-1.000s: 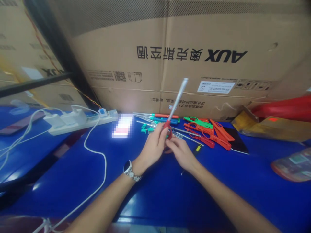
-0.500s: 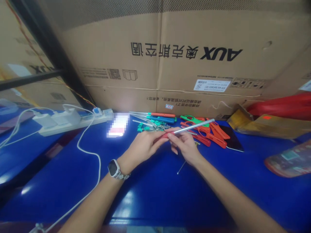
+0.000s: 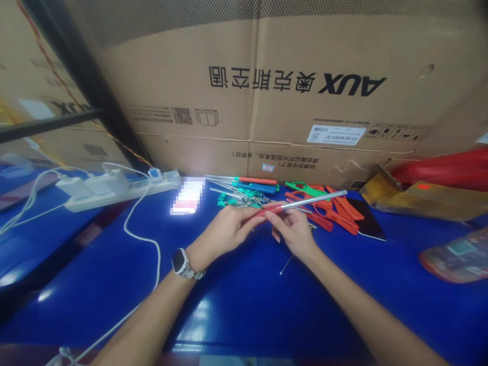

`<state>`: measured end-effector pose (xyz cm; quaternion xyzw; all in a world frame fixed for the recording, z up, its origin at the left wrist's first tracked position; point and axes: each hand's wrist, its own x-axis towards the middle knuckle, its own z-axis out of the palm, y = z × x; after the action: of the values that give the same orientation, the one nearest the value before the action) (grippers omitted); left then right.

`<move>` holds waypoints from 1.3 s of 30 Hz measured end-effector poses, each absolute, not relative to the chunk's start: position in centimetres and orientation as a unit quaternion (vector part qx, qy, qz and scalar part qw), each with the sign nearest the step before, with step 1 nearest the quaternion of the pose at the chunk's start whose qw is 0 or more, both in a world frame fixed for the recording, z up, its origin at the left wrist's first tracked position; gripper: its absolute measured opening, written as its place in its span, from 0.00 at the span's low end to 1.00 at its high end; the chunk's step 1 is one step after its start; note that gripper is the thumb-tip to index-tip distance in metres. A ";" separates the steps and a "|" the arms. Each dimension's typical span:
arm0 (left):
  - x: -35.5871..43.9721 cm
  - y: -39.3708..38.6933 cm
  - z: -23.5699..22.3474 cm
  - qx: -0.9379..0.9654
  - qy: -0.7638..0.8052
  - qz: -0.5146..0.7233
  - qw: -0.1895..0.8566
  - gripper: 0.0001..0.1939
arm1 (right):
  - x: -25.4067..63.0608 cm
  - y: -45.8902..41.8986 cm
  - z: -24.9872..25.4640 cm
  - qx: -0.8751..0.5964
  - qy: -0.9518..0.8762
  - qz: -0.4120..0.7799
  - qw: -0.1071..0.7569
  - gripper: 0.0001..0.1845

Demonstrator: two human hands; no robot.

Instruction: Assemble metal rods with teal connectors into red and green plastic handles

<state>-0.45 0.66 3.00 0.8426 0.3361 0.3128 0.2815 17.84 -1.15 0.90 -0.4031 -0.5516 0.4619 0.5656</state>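
Silver watch (image 3: pixel 184 264), dark square face (image 3: pixel 178 260), metal link band (image 3: pixel 194 274)

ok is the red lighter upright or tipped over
Tipped: the red lighter leans far over, its silver tube pointing rightward, with the left hand and right hand at its red end.
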 end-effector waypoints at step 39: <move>0.0 0.6 1.9 0.825 0.328 0.265 0.377 0.20 | 17.6 -1.3 0.4 -0.366 -0.502 0.525 0.582 0.16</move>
<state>-0.03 0.60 1.90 0.8248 0.3276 0.2652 0.3768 17.63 -1.26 0.43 -0.3665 -0.5022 0.5247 0.5816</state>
